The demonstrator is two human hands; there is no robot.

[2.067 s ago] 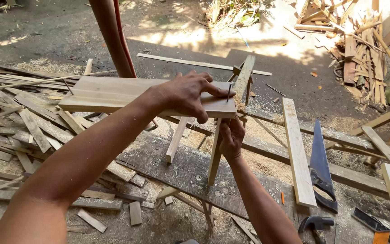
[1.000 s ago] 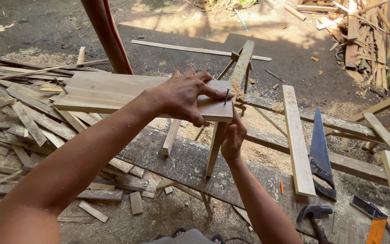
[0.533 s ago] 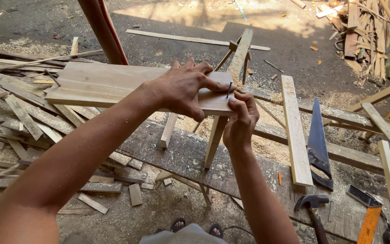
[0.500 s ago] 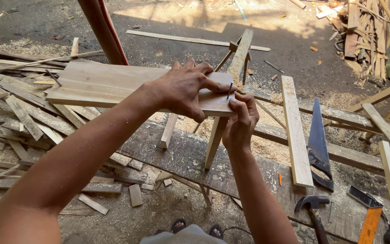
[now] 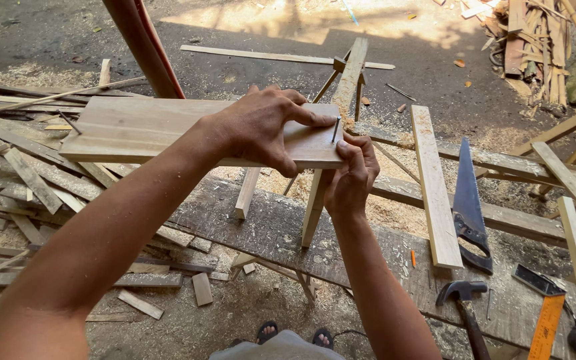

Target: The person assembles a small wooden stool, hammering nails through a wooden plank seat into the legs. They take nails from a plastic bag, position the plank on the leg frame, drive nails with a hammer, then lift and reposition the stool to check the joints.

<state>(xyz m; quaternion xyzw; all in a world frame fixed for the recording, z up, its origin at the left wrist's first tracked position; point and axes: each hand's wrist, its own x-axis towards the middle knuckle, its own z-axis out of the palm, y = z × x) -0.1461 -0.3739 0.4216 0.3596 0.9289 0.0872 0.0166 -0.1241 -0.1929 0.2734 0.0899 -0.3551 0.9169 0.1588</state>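
Left hand (image 5: 265,127) presses flat on the pale board (image 5: 148,130) near its right edge; right hand (image 5: 353,175) pinches an upright nail (image 5: 335,129) there, scrap wood crowding below.

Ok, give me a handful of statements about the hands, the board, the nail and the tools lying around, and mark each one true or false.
1. The left hand lies flat on top of the board. True.
2. The right hand swings the hammer. False: the hammer lies on the planks at lower right, and the right hand is at the board's end beside the nail.
3. The nail stands near the board's right end. True.
4. The saw is cutting into the board. False: it lies flat, apart from the board, right of a loose plank.
5. Wood strips are piled at the left. True.
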